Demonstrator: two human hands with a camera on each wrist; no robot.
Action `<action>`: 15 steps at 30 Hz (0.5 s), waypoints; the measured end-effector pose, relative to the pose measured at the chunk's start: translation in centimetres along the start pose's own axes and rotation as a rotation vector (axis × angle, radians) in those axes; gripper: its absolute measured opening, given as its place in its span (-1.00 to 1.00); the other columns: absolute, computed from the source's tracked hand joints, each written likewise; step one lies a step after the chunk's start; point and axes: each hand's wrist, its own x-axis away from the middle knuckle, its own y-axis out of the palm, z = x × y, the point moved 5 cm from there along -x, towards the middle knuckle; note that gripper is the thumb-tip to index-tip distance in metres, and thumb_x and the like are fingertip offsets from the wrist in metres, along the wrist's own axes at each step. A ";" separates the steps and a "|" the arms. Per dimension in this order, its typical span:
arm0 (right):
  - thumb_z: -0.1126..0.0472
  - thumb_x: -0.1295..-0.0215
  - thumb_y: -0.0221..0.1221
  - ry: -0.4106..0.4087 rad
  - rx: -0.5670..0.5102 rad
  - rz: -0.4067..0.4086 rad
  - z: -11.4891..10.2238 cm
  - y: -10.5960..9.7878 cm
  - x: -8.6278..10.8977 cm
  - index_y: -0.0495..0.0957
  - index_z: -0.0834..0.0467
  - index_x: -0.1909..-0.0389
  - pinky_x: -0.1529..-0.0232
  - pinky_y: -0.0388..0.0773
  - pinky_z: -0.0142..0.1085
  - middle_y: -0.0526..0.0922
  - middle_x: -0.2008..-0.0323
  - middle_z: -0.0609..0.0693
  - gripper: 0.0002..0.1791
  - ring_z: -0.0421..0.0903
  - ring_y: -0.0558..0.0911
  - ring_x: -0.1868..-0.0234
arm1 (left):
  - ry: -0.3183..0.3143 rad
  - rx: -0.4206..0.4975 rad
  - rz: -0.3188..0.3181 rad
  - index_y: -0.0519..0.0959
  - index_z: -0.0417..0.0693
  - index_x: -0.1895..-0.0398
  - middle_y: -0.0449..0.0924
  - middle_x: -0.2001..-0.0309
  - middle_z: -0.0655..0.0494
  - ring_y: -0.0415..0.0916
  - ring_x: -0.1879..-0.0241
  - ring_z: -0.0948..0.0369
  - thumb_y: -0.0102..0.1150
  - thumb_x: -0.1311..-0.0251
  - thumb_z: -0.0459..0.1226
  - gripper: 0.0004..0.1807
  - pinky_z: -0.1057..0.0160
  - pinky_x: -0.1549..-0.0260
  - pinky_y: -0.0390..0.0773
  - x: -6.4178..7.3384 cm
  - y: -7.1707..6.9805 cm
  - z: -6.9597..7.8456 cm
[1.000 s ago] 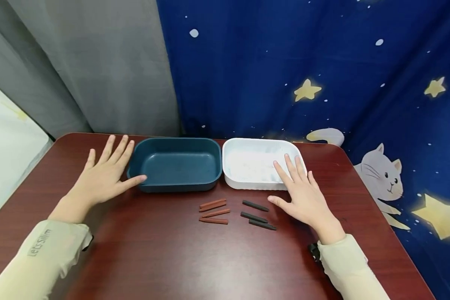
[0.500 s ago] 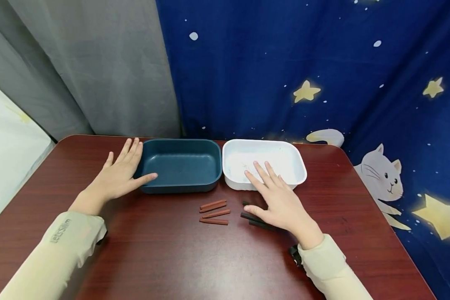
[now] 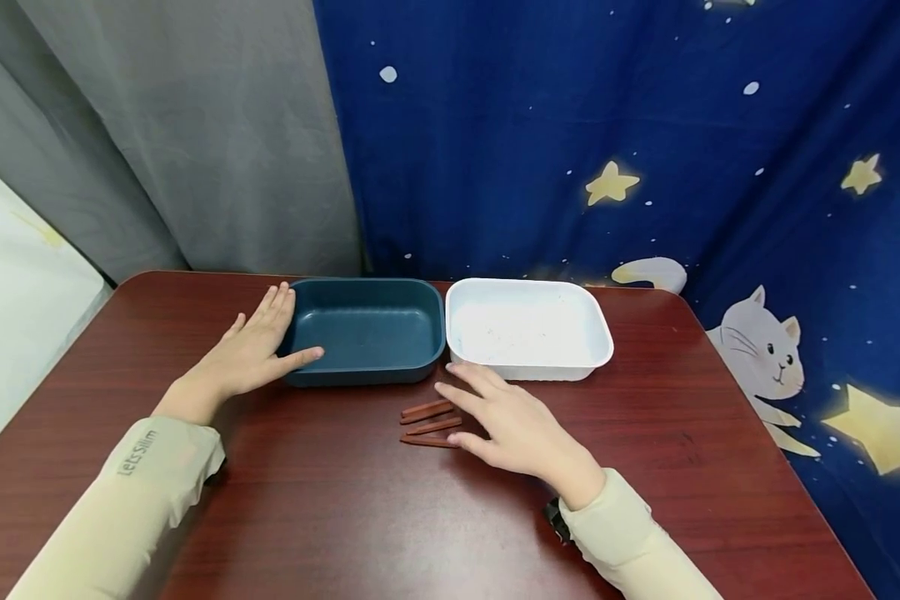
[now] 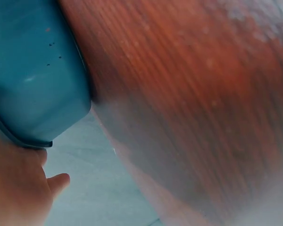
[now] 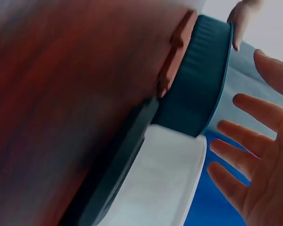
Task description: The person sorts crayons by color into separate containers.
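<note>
My left hand point(image 3: 249, 352) lies at the left end of the dark teal container point(image 3: 367, 377), fingers straight along its outer side and thumb reaching over its front rim. Low over the table hovers my right hand point(image 3: 516, 427), fingers spread and holding nothing. Its thumb and forefinger overlap the right ends of several reddish-brown crayon-like sticks point(image 3: 431, 427) in the head view. Several black sticks of the same sort point(image 5: 115, 169) show in the right wrist view, but the right hand hides them from the head camera.
A white container point(image 3: 531, 372) stands against the teal one's right end. Both are near the back edge of the dark red wooden table point(image 3: 330, 517). Behind it hang a grey curtain point(image 3: 225, 142) and a blue star-patterned curtain point(image 3: 495, 150).
The right hand has moved left and nearer, from beside the white container to the brown sticks, covering the black ones. My left hand has slid right against the teal container, whose left end has shifted slightly right.
</note>
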 end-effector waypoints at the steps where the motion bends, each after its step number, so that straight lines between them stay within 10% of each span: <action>1: -0.14 -0.31 0.23 -0.016 -0.007 -0.006 -0.3 0.1 -0.1 0.43 -0.03 -0.38 -0.18 0.56 -0.04 0.36 -0.43 0.02 -0.35 -0.01 0.37 -0.43 | 0.002 -0.001 0.001 -0.42 -0.12 -0.59 -0.58 -0.61 -0.01 -0.54 -0.60 -0.03 -0.12 -0.26 0.41 0.20 -0.44 -0.40 -0.17 -0.1 0.0 0.0; 15: -0.04 -0.32 0.26 -0.096 -0.179 -0.229 -1.3 1.9 -1.9 0.69 0.04 0.00 0.04 0.52 -0.31 0.63 0.17 -0.12 -0.66 -0.21 0.51 0.11 | 0.039 0.012 0.006 -0.35 -0.20 -0.59 -0.51 -0.62 -0.07 -0.46 -0.61 -0.06 -0.01 -0.21 0.40 0.25 -0.39 -0.42 -0.10 -0.7 0.2 -0.3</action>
